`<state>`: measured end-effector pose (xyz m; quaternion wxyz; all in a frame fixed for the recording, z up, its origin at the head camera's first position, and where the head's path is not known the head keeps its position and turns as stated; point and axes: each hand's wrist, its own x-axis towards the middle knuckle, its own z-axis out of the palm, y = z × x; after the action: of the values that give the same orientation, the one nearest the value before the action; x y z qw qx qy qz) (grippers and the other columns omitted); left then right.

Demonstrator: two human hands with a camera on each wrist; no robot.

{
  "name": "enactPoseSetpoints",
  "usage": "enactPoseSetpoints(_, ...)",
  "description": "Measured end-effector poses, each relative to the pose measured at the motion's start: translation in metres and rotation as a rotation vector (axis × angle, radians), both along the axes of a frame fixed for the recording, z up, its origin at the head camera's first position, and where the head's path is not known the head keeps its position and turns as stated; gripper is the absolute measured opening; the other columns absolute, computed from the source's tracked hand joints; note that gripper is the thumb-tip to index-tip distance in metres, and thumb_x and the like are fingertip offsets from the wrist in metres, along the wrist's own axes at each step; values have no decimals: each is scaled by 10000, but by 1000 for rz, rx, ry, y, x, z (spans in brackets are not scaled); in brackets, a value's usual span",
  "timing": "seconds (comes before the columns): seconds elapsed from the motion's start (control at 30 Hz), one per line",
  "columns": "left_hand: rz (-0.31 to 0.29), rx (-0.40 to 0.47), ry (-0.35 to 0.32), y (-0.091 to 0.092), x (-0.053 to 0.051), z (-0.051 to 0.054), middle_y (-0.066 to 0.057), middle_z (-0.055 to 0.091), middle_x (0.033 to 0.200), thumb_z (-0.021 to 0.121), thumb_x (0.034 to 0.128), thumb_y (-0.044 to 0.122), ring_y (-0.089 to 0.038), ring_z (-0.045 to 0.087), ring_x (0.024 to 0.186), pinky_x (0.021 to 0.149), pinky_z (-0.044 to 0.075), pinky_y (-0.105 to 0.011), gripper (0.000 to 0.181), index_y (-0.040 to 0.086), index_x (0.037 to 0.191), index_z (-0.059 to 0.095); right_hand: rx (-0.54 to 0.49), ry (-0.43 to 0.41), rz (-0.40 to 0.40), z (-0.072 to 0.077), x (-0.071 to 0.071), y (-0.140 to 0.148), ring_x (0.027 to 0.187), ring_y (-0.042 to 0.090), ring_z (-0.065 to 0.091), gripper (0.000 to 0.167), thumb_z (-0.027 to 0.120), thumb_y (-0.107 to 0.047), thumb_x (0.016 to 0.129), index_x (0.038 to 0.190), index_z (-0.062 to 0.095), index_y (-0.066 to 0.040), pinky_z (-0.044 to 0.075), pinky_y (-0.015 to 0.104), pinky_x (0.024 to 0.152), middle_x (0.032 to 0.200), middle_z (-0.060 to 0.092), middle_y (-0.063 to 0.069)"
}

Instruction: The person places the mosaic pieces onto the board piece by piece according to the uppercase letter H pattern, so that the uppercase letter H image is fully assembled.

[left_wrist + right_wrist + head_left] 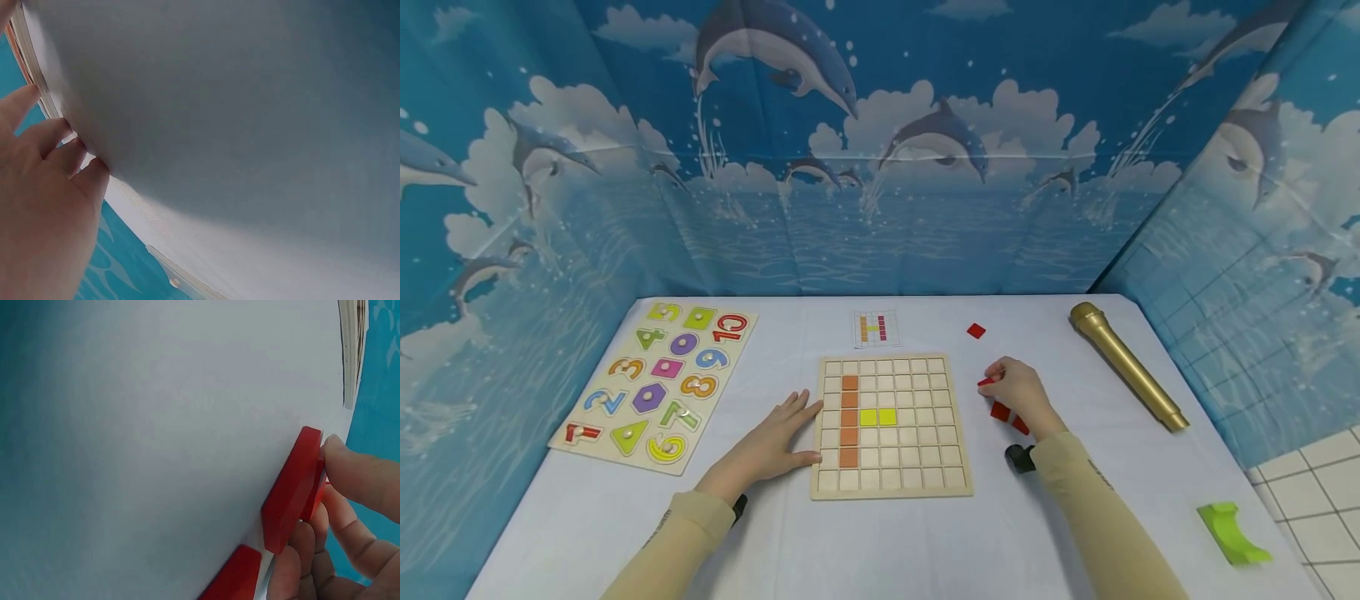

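A wooden grid board point(891, 492) lies flat on the white table, with a column of orange tiles point(849, 417) on its left and two yellow tiles point(887, 417) beside the column's middle. My left hand point(766, 446) rests at the board's left edge, fingers extended. Right of the board, my right hand point(1022, 395) pinches a small red square tile point(985, 382) between thumb and fingers. Under that hand lie more red tiles point(1000, 411), which the right wrist view shows as red pieces point(290, 494) close to the fingers. Another red tile point(976, 331) lies farther back.
A card with a coloured grid pattern point(876, 329) lies behind the board. At left is a number-and-shape puzzle board point(617, 400). A gold microphone point(1127, 367) lies at right, and a green curved block point(1232, 533) near the right front. Dolphin-print curtain point(880, 233) encloses the table.
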<state>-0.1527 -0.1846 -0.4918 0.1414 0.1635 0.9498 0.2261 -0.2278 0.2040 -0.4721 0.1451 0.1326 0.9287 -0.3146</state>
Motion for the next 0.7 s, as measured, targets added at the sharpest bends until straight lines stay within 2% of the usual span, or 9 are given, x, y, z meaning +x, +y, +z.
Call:
enactPoseSetpoints(0.43, -1, 0, -6, 1, 1, 1, -136, 214, 1637, 742, 838, 465, -336, 149, 1526, 1238, 215, -506, 845, 161, 1532, 368, -61, 16, 0, 1, 0, -2, 925, 259, 534, 371, 755, -171, 868, 1169, 585, -34, 510, 289, 717, 1036, 579, 134)
enactPoseSetpoints(0.7, 4, -3, -1, 0, 0, 0, -132, 224, 1635, 743, 831, 476, -336, 158, 1524, 1236, 221, -506, 848, 162, 1529, 376, -219, 111, 39, 8, -2, -16, 896, 207, 573, 317, 768, -224, 865, 1101, 643, -52, 475, 240, 699, 1024, 650, 100)
